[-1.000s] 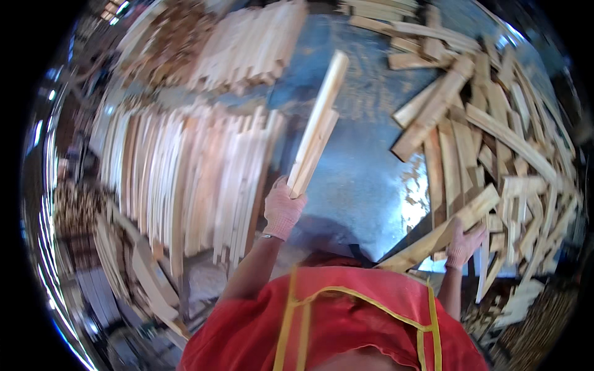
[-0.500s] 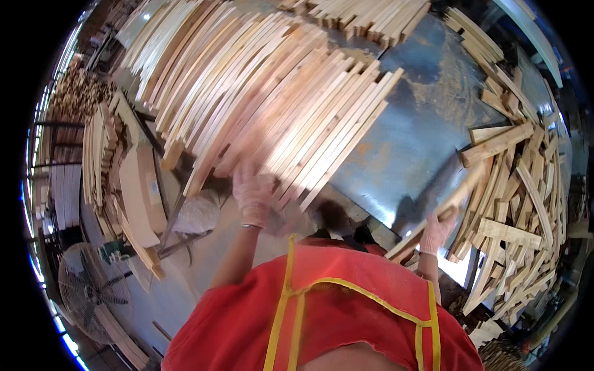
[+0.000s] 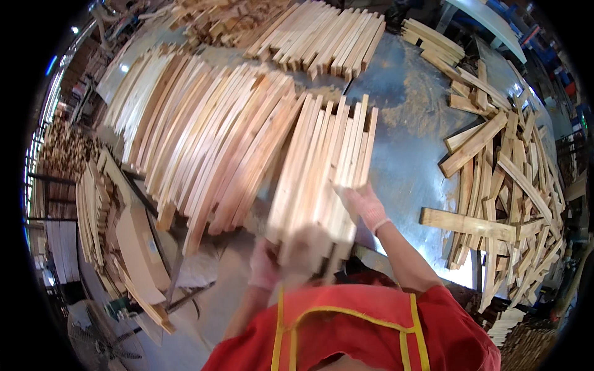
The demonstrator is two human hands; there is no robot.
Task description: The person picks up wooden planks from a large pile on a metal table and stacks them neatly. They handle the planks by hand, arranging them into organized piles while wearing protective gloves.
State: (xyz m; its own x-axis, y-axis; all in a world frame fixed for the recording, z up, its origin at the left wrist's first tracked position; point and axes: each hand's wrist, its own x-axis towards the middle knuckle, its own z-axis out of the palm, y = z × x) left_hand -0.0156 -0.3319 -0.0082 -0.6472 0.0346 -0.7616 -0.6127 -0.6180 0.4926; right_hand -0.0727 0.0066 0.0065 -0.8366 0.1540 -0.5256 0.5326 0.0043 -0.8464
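Observation:
A group of pale wooden strips (image 3: 315,167) lies side by side on the metal table, set apart at a slant from the longer row of strips (image 3: 210,136) on its left. My left hand (image 3: 265,266), in a thin pale glove, grips the group's left side near its close end; its fingers are partly hidden and blurred. Against the right edge is my right hand (image 3: 364,207), gloved likewise, its fingers bent over the outer strips. Between them the strips are squeezed together, their near ends uneven and overhanging the table's front edge.
Offcuts heap up in a pile (image 3: 513,191) on the right, with a short board (image 3: 467,224) across its near side. Another row of strips (image 3: 328,37) lies at the back. The metal tabletop (image 3: 408,142) shows sawdust. At lower left are a fan (image 3: 99,337) and leaning boards (image 3: 139,247).
My right hand has released a board onto the offcut pile and moved left to the strips. A group of strips has separated from the row, and my left hand has shifted to its near end.

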